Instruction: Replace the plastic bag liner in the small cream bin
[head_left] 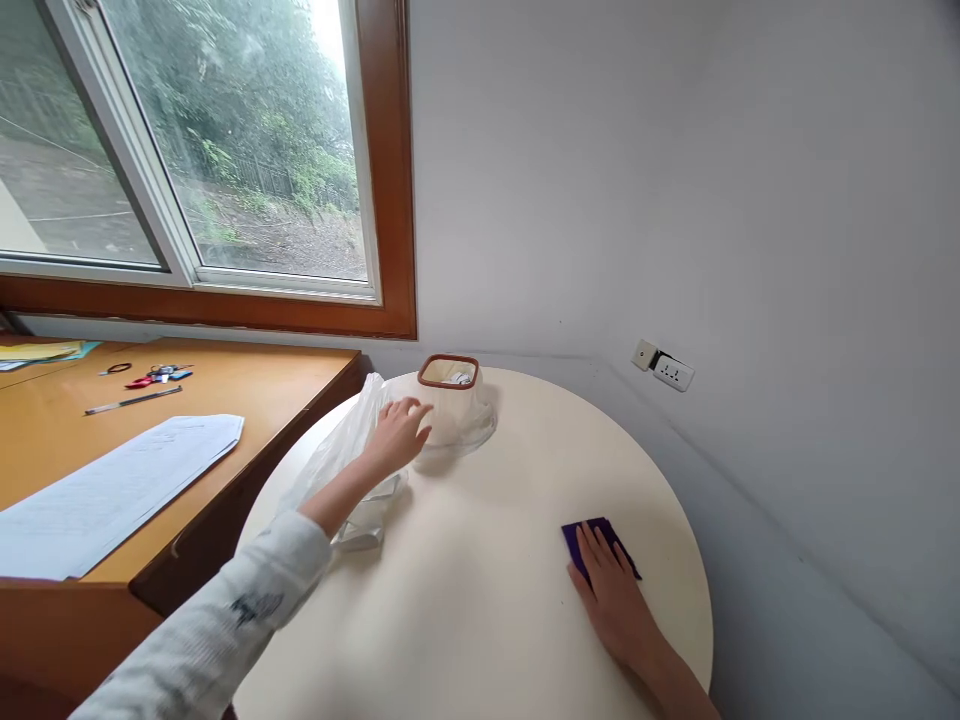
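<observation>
A: Item one, purple cloth (592,540)?
B: Far right of the round desk (480,600), under the right hand (611,595), fingers flat and spread, not gripping.
A: Item two, left hand (397,435)?
B: Open, resting on a clear plastic bag (337,470), touching a brown-rimmed container (448,400).
A: Surroundings?
B: Wooden side desk (247,390) to the left: papers (112,490), pen (133,401), keys (159,376). Window (225,150) behind.

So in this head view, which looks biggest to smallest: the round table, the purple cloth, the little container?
1. round table
2. container
3. purple cloth, partly under the right hand; being nearer the camera, its rank against the container is unsure.
</observation>
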